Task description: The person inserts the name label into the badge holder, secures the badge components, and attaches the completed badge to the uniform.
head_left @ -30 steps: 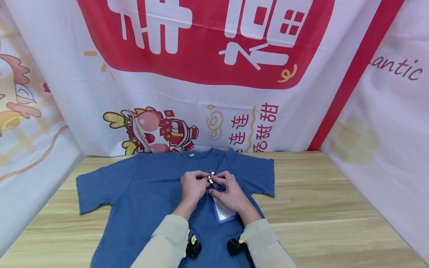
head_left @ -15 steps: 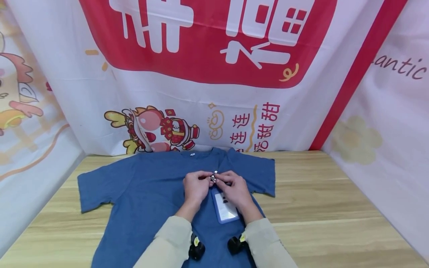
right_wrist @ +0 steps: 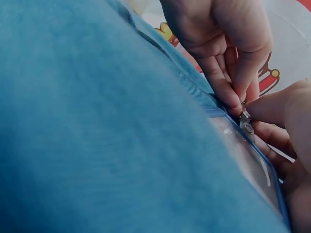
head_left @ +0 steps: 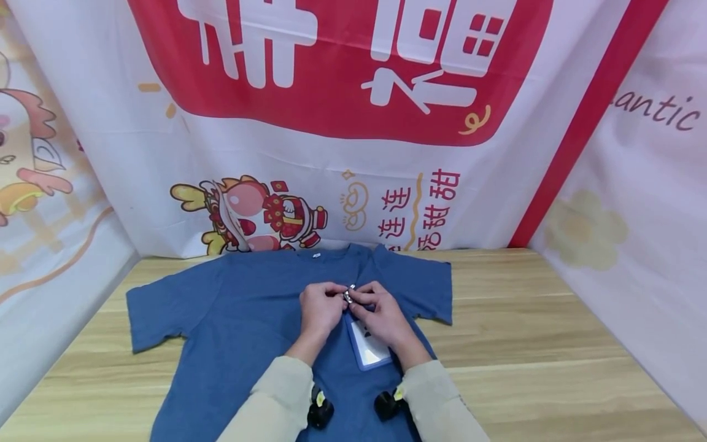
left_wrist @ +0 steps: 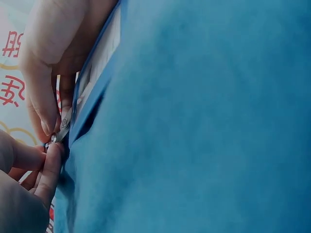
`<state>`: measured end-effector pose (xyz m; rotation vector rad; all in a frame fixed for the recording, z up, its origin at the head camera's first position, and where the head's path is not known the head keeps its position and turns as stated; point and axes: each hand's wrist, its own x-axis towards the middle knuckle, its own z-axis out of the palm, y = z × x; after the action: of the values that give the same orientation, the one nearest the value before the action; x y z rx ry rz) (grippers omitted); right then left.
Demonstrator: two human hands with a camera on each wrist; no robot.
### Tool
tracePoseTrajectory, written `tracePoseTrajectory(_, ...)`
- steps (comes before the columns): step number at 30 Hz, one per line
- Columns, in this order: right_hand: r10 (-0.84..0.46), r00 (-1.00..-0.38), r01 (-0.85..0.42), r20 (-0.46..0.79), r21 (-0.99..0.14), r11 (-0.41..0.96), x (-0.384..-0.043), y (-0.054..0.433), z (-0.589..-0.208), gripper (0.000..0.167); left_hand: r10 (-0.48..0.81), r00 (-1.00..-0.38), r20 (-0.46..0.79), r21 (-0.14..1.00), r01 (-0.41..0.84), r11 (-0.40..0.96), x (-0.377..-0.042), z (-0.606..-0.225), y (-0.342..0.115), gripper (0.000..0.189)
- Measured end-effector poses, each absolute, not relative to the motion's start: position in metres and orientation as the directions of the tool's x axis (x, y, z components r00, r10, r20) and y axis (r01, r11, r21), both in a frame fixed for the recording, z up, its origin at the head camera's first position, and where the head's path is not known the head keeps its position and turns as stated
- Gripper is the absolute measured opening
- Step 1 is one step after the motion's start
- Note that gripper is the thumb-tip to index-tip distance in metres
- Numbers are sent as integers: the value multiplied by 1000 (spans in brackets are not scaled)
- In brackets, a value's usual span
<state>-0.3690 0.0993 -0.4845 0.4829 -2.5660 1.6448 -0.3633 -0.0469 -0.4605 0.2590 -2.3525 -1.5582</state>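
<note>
A blue T-shirt (head_left: 248, 325) lies spread out, neck towards the back. On its chest rests a badge holder (head_left: 369, 351) with a blue frame, a clear window and a white card; a small metal badge clip (head_left: 348, 296) is at its top. The thumb and fingers of my left hand (head_left: 321, 310) pinch at the clip's far end, right against the shirt cloth; I cannot tell whether cloth is caught between them. From the other side my right hand (head_left: 381, 316) pinches the clip's body (right_wrist: 246, 121), its thumb on the metal. The right hand partly covers the holder.
The shirt lies on a light wooden table (head_left: 525, 344). Behind it hangs a white and red printed cloth (head_left: 353, 123) with cartoon figures, and more printed cloth (head_left: 635, 202) stands at the sides. A black wrist camera (head_left: 320, 410) sits at each cuff.
Both hands stay at the clip and shift only slightly, with the right fingers changing their place on it. The holder's card shows more than a second ago.
</note>
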Motion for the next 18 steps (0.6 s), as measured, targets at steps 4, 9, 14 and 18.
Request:
tracePoseTrajectory(4,-223,-953,-281,206,-876,393,-368,100,-485,33,-337,-937,95,954,-10,298,-362,-462,-45,18)
tracePoseTrajectory(9,-205,-957,-273,205,-873,405,-368,100,-484,33,-346,-936,63,972,-21,236,-362,-464,-45,18)
tracePoseTrajectory(14,-199,-954,-286,222,-870,401,-368,100,-482,32,-346,-937,48,984,-16,179,-363,-466,-46,18)
tracePoseTrajectory(18,-154,-963,-265,220,-873,411,-367,100,-481,28,-340,-940,17,993,-24,118,-363,-468,-47,18)
